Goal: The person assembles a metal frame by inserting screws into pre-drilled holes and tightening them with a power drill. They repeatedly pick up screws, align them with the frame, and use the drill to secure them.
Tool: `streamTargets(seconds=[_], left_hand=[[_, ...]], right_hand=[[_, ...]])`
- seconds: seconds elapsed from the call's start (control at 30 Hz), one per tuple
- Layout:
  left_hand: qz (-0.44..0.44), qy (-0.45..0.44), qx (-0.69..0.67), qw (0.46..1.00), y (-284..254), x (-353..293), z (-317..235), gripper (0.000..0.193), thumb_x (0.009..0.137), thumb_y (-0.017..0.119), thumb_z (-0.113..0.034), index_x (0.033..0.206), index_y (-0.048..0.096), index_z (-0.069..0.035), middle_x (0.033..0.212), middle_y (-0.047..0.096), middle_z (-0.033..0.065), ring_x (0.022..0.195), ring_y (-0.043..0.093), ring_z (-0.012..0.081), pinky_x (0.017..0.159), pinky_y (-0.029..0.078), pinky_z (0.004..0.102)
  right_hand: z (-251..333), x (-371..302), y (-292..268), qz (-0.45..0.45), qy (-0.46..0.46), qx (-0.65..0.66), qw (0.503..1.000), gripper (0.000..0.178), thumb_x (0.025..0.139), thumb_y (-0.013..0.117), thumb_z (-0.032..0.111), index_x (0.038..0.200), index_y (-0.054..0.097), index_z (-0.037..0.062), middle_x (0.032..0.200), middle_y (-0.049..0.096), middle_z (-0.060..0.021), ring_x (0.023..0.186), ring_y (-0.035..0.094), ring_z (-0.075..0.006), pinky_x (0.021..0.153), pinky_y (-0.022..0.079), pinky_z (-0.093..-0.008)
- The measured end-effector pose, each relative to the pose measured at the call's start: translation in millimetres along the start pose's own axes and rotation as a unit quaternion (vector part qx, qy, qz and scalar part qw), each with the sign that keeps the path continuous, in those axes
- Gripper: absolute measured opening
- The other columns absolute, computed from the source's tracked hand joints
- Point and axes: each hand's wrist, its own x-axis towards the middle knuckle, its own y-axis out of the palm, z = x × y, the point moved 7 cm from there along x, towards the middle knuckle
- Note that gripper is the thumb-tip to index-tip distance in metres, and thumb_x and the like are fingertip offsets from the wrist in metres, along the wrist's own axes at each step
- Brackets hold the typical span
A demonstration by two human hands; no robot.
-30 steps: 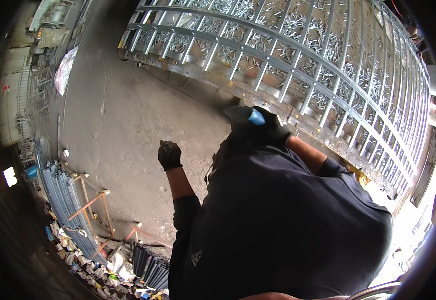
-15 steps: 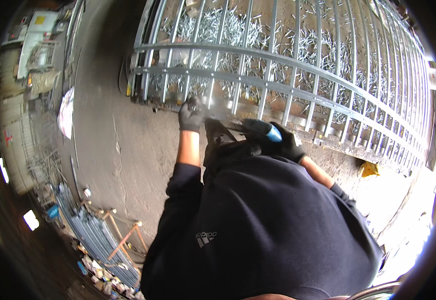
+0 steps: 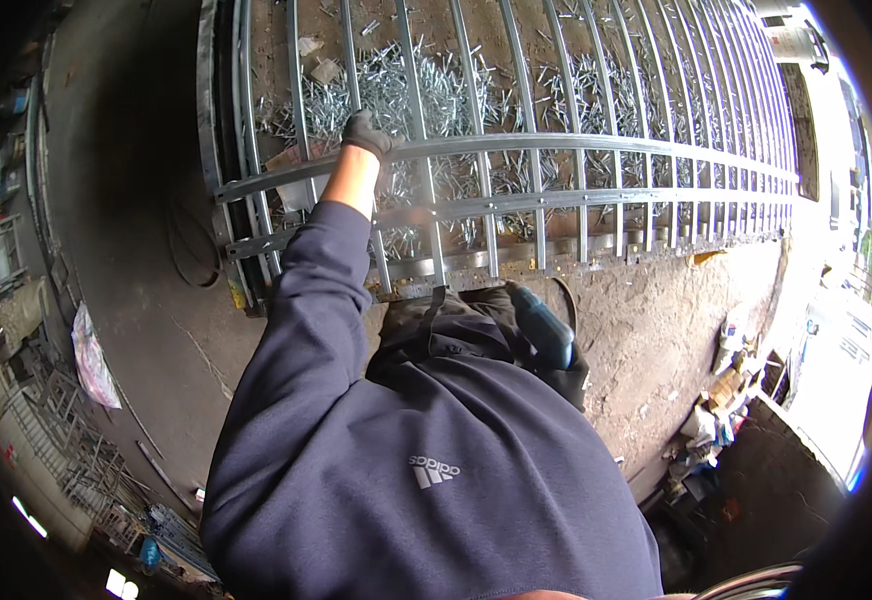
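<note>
My left hand (image 3: 366,134), in a dark glove, reaches over the metal fence panel (image 3: 516,142), next to an upright bar and the near pile of fasteners. Its fingers look curled, but what they hold, if anything, is hidden. Loose silvery fasteners (image 3: 446,95), like screws or rivets, lie heaped beneath and between the bars. By my right side, a blue and black power drill (image 3: 544,326) points toward the panel's near edge. My right hand (image 3: 570,378), gloved in black and mostly hidden behind the drill and my body, is closed on it.
The panel lies across a worktop with a worn near edge (image 3: 556,262). A cable loop (image 3: 192,250) lies on the floor at left, beside a pale plastic bag (image 3: 94,360). Cartons and scraps (image 3: 721,395) are heaped at right.
My left hand has moved from the panel's near edge forward over its rails toward the fastener pile. The drill has drawn back from the panel toward my right side. My view has shifted.
</note>
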Motion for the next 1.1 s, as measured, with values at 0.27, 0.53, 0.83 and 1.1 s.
streamTargets(seconds=[0.27, 0.53, 0.83, 1.1], left_hand=[[0.071, -0.135, -0.644, 0.750, -62.6, -134.9, 31.6, 0.026, 0.103, 0.063, -0.026, 0.117, 0.066, -0.004, 0.061, 0.047, -0.0055, 0.050, 0.051, 0.0105, 0.047, 0.047, 0.0281], [-0.081, -0.209, -0.421, 0.879, -161.1, -286.0, 129.4, 0.034, 0.105, 0.058, -0.030, 0.135, 0.066, -0.015, 0.062, 0.027, -0.0089, 0.045, 0.025, 0.0058, 0.043, 0.021, 0.0256], [-0.089, -0.057, -0.490, 0.865, -195.0, -326.3, 133.4, 0.046, 0.103, 0.062, -0.032, 0.144, 0.059, -0.013, 0.088, 0.063, -0.0012, 0.060, 0.057, 0.0113, 0.050, 0.046, 0.0277], [-0.131, -0.077, -0.453, 0.878, -204.2, -331.9, 151.3, 0.037, 0.104, 0.061, -0.029, 0.139, 0.063, -0.015, 0.098, 0.072, 0.0043, 0.065, 0.067, 0.0095, 0.049, 0.047, 0.0196]], right_hand=[[114.5, 36.9, 91.7, 0.083, -0.217, -0.124, 0.965, 0.050, 0.090, 0.074, 0.014, 0.136, 0.062, 0.0024, 0.090, 0.073, -0.0053, 0.080, 0.068, -0.0134, 0.071, 0.056, -0.0310], [223.9, 137.1, 237.4, 0.240, -0.225, -0.132, 0.935, 0.054, 0.093, 0.072, 0.010, 0.144, 0.055, 0.0036, 0.100, 0.071, -0.0047, 0.077, 0.068, -0.0101, 0.061, 0.055, -0.0256], [257.5, 144.1, 311.7, 0.305, -0.234, -0.197, 0.902, 0.043, 0.085, 0.076, 0.001, 0.127, 0.063, 0.0025, 0.079, 0.069, -0.0031, 0.056, 0.062, -0.0077, 0.044, 0.049, -0.0245], [254.8, 142.0, 312.5, 0.264, -0.191, -0.215, 0.921, 0.052, 0.084, 0.074, -0.002, 0.134, 0.061, 0.0063, 0.084, 0.069, -0.0039, 0.061, 0.065, -0.0094, 0.047, 0.052, -0.0253]])
